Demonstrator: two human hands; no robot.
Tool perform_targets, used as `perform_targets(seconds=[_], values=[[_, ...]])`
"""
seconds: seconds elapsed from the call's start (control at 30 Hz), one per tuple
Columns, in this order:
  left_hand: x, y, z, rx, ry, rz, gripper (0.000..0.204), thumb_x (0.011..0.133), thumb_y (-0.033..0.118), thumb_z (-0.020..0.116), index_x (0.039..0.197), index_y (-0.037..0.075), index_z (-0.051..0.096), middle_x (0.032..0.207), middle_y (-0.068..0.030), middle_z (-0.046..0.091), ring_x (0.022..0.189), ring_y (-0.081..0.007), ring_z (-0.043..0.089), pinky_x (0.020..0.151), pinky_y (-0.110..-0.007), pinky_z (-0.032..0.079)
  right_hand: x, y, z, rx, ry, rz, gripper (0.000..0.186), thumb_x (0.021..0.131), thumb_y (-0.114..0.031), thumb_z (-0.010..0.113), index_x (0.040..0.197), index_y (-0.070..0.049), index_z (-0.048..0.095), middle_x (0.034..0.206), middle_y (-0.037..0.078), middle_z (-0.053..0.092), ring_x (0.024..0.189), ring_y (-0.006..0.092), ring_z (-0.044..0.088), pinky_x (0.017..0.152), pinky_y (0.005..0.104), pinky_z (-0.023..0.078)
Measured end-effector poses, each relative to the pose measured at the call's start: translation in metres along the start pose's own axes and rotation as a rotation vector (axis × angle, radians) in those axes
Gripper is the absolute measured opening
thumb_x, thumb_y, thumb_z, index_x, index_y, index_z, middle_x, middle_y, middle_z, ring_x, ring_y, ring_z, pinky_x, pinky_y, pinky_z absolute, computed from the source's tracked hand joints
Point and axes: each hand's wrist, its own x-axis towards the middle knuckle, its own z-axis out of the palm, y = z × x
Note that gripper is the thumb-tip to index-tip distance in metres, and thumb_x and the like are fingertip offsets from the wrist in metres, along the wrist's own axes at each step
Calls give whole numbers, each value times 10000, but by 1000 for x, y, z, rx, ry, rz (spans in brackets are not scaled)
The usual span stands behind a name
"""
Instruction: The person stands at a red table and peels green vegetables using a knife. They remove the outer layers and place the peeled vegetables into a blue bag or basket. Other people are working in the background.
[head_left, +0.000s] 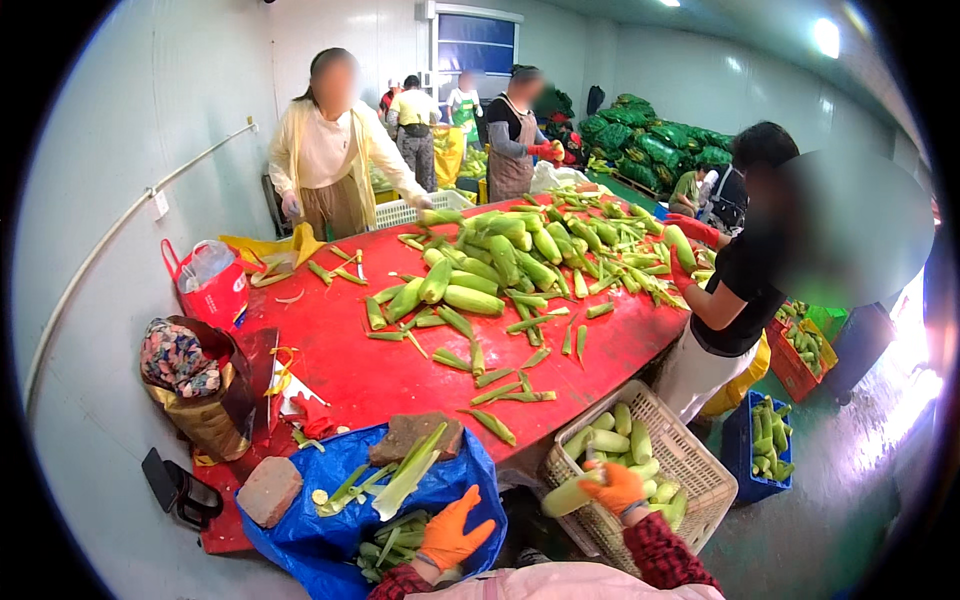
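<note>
My left hand (457,530), in an orange glove, is open with its fingers spread above a blue plastic bag (275,535). Loose green husks (392,548) lie inside the bag just beside that hand. In my right hand (617,487), also orange-gloved, is a pale green ear of corn (568,497), tilted over the near left edge of a beige plastic crate (712,488). Several more pale green ears (640,440) lie in the crate. Long peeled husk leaves (410,475) rest on the bag's far side, next to a brick (415,440).
A red table (350,350) carries a heap of unhusked corn (500,255) and scattered husks. A second brick (270,490) weighs the bag's left side. One co-worker (735,270) stands at the right table edge, another (335,150) at the far left. A blue crate (738,470) of corn stands right.
</note>
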Motion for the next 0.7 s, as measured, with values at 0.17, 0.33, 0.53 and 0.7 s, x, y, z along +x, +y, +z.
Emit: perform_targets(seconds=[0.17,0.33,0.53,0.7], values=[[32,-15,-3,-261,157,-123,545,846,212,690,1329,33,514,1164,-128,642,1045,-208,637,914,-311,491,94,49,-43,53,82,151,427,786,-436,681,992,-64,708,861,125,700,817,244,675,736,373,501],[77,-21,-6,-220,332,-80,416,891,43,615,1288,-49,530,1146,-156,659,1046,-199,635,927,-315,483,287,-13,14,255,42,-258,423,786,-356,725,1098,-75,679,905,96,700,836,175,657,763,325,502],[105,33,-4,-175,644,-374,278,919,47,581,1189,-7,618,1150,-121,655,1072,-186,606,938,-292,469,494,-108,74,-4,-152,-485,476,742,-370,707,1138,-142,573,935,149,670,915,333,638,767,427,493],[116,73,-4,-340,755,-808,283,939,96,558,1203,8,612,1128,-88,655,1029,-168,607,911,-278,473,570,-111,127,-355,-305,-386,710,669,-441,765,1207,-88,465,1047,181,664,977,351,638,833,435,499]])
